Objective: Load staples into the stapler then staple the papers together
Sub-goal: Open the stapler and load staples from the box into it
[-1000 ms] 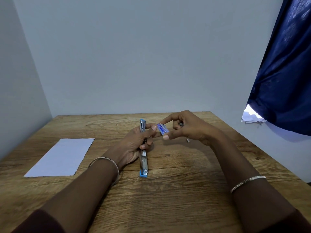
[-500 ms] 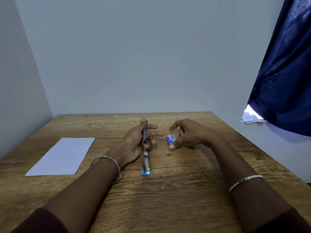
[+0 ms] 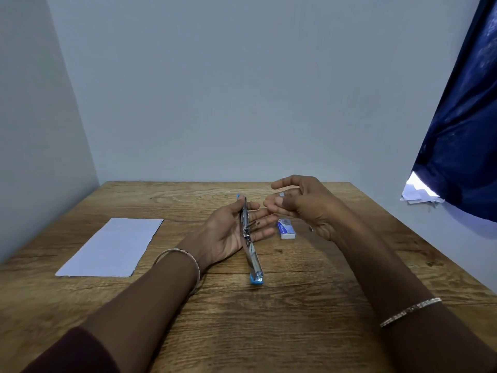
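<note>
Stapler [image 3: 248, 238] in left hand [image 3: 228, 232], staple box [image 3: 286, 229] on table [image 3: 269, 319]

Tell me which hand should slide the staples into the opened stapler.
Right. The right hand hovers beside the stapler, seemingly pinching a small staple strip, the staple box beneath it. The left hand is occupied cradling the stapler.

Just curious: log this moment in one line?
left hand: holds opened stapler | right hand: pinching staples | staple box: on table | papers: untouched
</note>
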